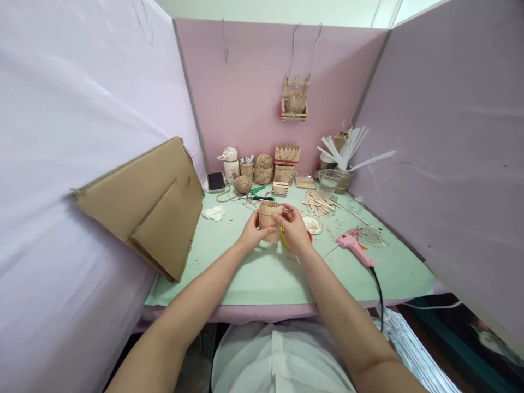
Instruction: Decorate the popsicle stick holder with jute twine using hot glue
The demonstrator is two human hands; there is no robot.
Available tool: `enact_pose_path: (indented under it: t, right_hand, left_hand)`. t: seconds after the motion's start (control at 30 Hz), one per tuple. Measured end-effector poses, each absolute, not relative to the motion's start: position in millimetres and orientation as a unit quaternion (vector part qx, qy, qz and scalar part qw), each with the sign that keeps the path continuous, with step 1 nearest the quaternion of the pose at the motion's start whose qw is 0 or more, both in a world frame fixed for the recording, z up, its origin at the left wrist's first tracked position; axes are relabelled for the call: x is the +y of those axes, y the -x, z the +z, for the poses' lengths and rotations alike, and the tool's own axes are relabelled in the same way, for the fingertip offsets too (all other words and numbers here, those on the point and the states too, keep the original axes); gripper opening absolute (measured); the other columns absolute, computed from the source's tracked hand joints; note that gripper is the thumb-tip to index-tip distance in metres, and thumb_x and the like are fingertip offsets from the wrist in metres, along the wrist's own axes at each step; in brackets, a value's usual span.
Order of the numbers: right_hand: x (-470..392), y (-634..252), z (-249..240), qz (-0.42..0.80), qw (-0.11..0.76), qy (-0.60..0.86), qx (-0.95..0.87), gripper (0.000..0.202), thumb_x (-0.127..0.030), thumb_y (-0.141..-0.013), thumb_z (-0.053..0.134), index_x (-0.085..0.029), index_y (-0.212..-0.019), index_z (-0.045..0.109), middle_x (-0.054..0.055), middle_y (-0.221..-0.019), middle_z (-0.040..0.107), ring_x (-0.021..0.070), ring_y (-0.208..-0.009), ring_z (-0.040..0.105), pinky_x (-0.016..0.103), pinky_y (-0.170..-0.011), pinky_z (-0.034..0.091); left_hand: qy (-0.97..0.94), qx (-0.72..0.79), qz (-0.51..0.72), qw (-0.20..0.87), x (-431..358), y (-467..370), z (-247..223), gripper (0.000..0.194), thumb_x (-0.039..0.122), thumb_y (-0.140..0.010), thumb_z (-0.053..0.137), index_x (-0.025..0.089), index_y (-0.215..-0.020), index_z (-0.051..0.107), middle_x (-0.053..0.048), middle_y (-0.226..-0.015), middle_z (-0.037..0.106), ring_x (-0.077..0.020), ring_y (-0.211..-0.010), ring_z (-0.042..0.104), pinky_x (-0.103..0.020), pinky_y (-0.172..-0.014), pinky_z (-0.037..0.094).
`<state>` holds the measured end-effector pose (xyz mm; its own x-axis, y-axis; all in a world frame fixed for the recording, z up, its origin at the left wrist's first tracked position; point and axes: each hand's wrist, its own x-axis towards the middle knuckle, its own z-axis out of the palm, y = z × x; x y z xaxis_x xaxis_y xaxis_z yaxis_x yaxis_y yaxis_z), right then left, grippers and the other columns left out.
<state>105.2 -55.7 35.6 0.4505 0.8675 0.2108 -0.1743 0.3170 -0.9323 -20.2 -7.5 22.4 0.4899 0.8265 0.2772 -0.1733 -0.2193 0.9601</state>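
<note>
A small round cup made of wooden craft sticks (269, 216) stands upright between my two hands over the middle of the table. My left hand (254, 233) grips its left side, thumb across the front. From the right, my right hand (293, 224) holds the cup with thumb and fingers near its upper edge. What lies inside the cup cannot be made out. Yellow and red scissor handles (285, 239) show partly behind my right hand. Just beyond the cup lie pliers with dark and green handles (262, 198).
A pink glue gun (356, 248) with a black cord lies at right. Loose craft sticks (317, 202) and a white dish (313, 225) are beyond my right hand. Twine balls (243, 184) and stick-built holders (285, 173) line the back. Folded cardboard (143, 202) leans at left.
</note>
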Motion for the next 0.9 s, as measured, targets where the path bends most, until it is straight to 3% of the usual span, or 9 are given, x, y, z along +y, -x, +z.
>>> enact_pose_path:
  t: [0.1,0.27,0.43,0.67,0.9]
  right_hand:
    - [-55.8,-104.8,33.0,0.345,0.724,0.457,-0.385,0.067,-0.039,-0.059,0.078,-0.02,-0.117,0.051,0.012,-0.121,0.059,0.0224,-0.113,0.056,0.041,-0.1,0.043]
    - [-59.5,-104.7,31.5,0.34,0.73,0.46,-0.373,0.052,-0.051,-0.074,0.064,-0.018,-0.114,0.06,0.011,-0.125,0.06,0.0234,-0.116,0.055,0.041,-0.101,0.043]
    - [-61.9,-104.7,33.2,0.323,0.718,0.489,-0.377,0.048,-0.048,-0.071,0.069,-0.018,-0.108,0.067,0.008,-0.123,0.063,0.0243,-0.119,0.053,0.042,-0.107,0.037]
    - [-62.0,-103.7,32.0,0.337,0.719,0.478,-0.375,0.052,-0.048,-0.068,0.072,-0.018,-0.111,0.066,0.007,-0.121,0.064,0.0247,-0.116,0.057,0.042,-0.104,0.04]
    - [-57.6,-106.5,19.6,0.332,0.728,0.475,-0.366,0.054,-0.053,-0.075,0.062,-0.022,-0.119,0.063,0.006,-0.128,0.059,0.0232,-0.121,0.052,0.041,-0.102,0.043]
  left_hand:
    - [-0.637,0.24,0.432,0.591,-6.6,19.8,21.7,0.062,0.036,-0.063,0.078,0.016,-0.115,0.05,-0.013,-0.122,0.058,-0.0278,-0.112,0.054,-0.038,-0.092,0.044]
    - [-0.63,0.242,0.439,0.593,-4.4,19.3,19.3,0.062,0.035,-0.062,0.079,0.015,-0.113,0.05,-0.014,-0.124,0.057,-0.0284,-0.114,0.052,-0.038,-0.094,0.043]
    - [-0.638,0.244,0.431,0.59,-5.2,19.9,18.9,0.065,0.036,-0.062,0.079,0.016,-0.117,0.05,-0.013,-0.124,0.057,-0.0283,-0.114,0.053,-0.039,-0.094,0.044]
    - [-0.652,0.238,0.417,0.587,-5.4,21.8,20.3,0.069,0.033,-0.06,0.08,0.017,-0.119,0.05,-0.013,-0.126,0.057,-0.0287,-0.117,0.052,-0.04,-0.097,0.042]
    - [-0.567,0.192,0.399,0.694,-6.5,19.1,21.0,0.062,0.032,-0.067,0.076,0.017,-0.12,0.049,-0.015,-0.131,0.053,-0.0301,-0.122,0.049,-0.044,-0.099,0.041]
